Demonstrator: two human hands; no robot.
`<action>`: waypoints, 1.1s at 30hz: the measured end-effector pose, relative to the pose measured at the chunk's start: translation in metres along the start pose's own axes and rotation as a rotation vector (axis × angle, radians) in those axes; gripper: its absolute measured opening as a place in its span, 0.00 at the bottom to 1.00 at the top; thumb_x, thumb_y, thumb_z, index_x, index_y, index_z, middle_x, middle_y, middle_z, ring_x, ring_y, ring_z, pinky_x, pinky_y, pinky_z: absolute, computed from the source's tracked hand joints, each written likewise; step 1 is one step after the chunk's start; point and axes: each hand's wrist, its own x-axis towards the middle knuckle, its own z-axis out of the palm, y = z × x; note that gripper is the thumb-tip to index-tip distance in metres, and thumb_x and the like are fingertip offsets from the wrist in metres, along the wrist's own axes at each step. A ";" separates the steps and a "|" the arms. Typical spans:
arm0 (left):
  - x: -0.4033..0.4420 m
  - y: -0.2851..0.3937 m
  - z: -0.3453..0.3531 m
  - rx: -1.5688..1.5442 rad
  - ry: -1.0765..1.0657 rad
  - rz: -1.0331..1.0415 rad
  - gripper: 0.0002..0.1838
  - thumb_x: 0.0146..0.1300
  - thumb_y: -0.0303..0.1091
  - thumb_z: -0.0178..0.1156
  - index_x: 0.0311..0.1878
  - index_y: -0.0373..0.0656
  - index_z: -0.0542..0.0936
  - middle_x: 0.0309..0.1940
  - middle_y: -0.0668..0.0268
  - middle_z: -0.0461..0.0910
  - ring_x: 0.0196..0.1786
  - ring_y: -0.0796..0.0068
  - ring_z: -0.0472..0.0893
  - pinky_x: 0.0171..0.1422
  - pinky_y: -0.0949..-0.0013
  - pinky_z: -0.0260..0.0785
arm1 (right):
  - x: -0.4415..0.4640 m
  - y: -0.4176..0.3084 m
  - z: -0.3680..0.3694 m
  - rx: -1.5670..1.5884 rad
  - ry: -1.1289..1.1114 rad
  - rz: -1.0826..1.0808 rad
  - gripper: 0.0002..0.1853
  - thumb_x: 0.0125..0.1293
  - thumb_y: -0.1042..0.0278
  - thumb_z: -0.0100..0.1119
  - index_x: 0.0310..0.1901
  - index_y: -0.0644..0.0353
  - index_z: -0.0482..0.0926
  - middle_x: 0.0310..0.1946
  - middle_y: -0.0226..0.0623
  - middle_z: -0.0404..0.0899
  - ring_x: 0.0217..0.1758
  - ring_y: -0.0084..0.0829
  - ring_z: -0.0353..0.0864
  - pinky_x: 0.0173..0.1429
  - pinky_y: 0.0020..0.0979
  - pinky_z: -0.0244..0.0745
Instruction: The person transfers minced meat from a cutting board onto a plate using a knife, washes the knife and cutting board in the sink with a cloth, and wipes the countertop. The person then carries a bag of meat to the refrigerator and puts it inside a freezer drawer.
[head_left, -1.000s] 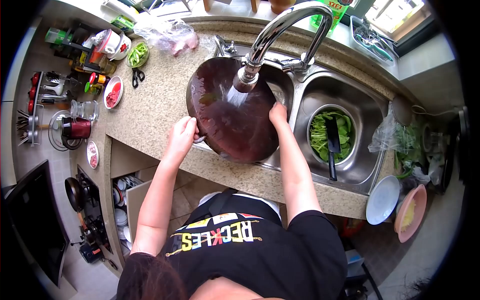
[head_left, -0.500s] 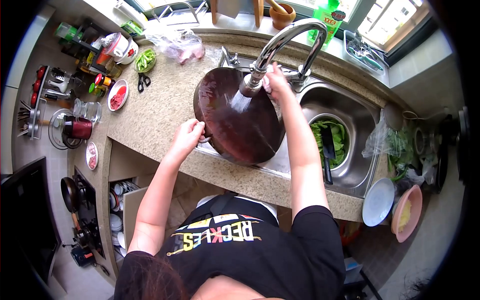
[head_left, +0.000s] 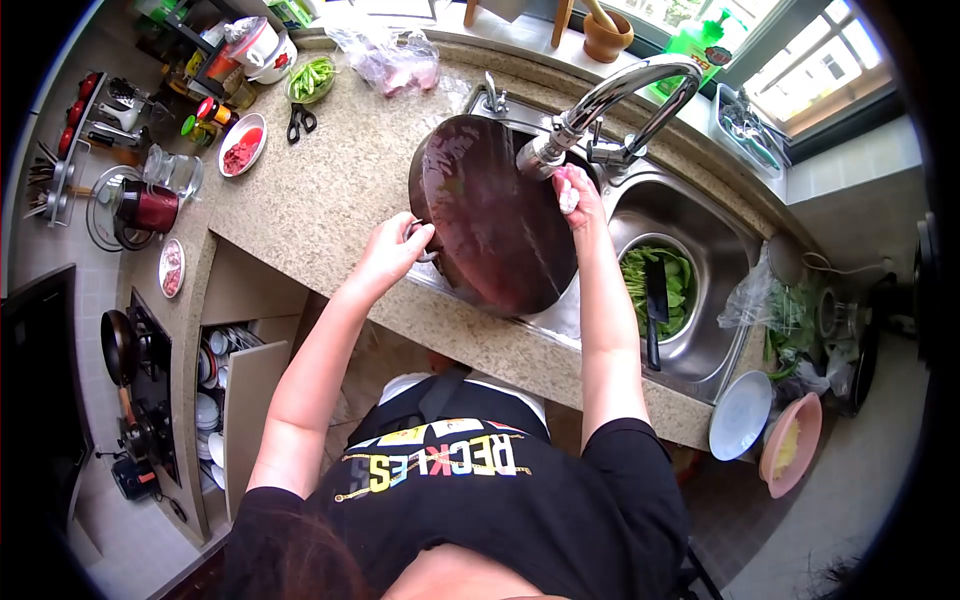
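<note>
A large dark-brown wok is held tilted over the left sink basin, its surface wet and shiny. My left hand is closed round the small metal loop handle on its near-left side. My right hand is closed on a crumpled pink-and-white cloth at the wok's right edge, just below the faucet head. The chrome faucet arches over the wok, with its head close to the surface. No water stream shows from it.
In the right basin, a metal bowl holds leafy greens and a black-handled knife. Scissors, a plastic bag and bowls of cut food stand left. A cabinet door hangs open below.
The water stream has stopped. My right hand has moved from behind the faucet head to the wok's right edge with the cloth. My left hand still grips the handle.
</note>
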 end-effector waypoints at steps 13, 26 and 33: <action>-0.004 -0.001 -0.003 0.058 -0.030 0.046 0.14 0.61 0.40 0.57 0.33 0.37 0.73 0.24 0.72 0.71 0.28 0.84 0.69 0.31 0.75 0.62 | 0.017 -0.003 -0.002 -0.132 0.488 -0.116 0.16 0.68 0.54 0.48 0.29 0.55 0.64 0.12 0.25 0.56 0.09 0.19 0.53 0.11 0.23 0.47; -0.022 0.035 -0.012 0.347 0.012 -0.038 0.19 0.60 0.48 0.56 0.35 0.38 0.73 0.24 0.59 0.75 0.29 0.69 0.74 0.35 0.65 0.66 | 0.002 0.003 -0.017 -0.713 0.488 -0.055 0.08 0.59 0.68 0.56 0.31 0.59 0.68 0.15 0.29 0.66 0.12 0.21 0.64 0.13 0.22 0.58; -0.019 0.007 0.000 0.147 0.216 0.137 0.29 0.61 0.46 0.57 0.60 0.41 0.63 0.43 0.57 0.73 0.32 0.74 0.75 0.38 0.69 0.69 | -0.064 -0.008 0.013 -0.914 0.311 0.000 0.21 0.60 0.75 0.51 0.53 0.57 0.59 0.38 0.42 0.73 0.33 0.34 0.79 0.31 0.35 0.81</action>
